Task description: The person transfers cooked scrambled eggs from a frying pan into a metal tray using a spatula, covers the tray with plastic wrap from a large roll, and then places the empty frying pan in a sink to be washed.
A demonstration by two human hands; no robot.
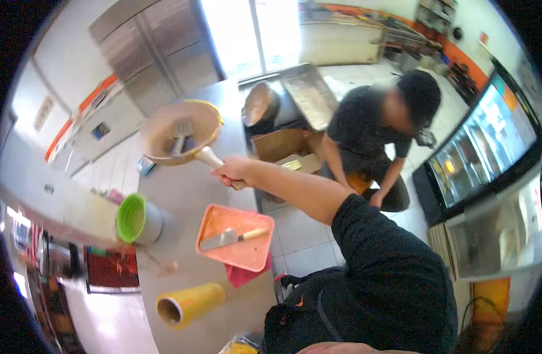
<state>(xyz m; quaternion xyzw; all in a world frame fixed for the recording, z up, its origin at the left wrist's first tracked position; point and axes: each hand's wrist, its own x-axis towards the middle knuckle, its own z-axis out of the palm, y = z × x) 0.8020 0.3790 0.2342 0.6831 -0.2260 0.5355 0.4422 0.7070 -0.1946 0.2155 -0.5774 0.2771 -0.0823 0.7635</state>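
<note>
My right hand (232,171) is closed around the handle of a pale tool (208,157). Its far end meets the near rim of a wide tan bowl (157,146), and motion blur leaves its kind unclear. A slotted metal turner (183,128) rests inside that bowl. Below my forearm, on the metal table (182,203), sits a salmon-pink tray (226,257) holding a wide metal-bladed spatula (225,237) with a light handle. Dark pink cloth (247,275) shows from under the tray. My left hand is out of sight.
A white container with a green rim (131,218) and a yellow roll (190,304) stand along the table. Beyond my arm, another person (371,118) bends near a cardboard box (277,144). A metal sheet pan (311,94) lies behind. A glass-door fridge (483,141) stands right.
</note>
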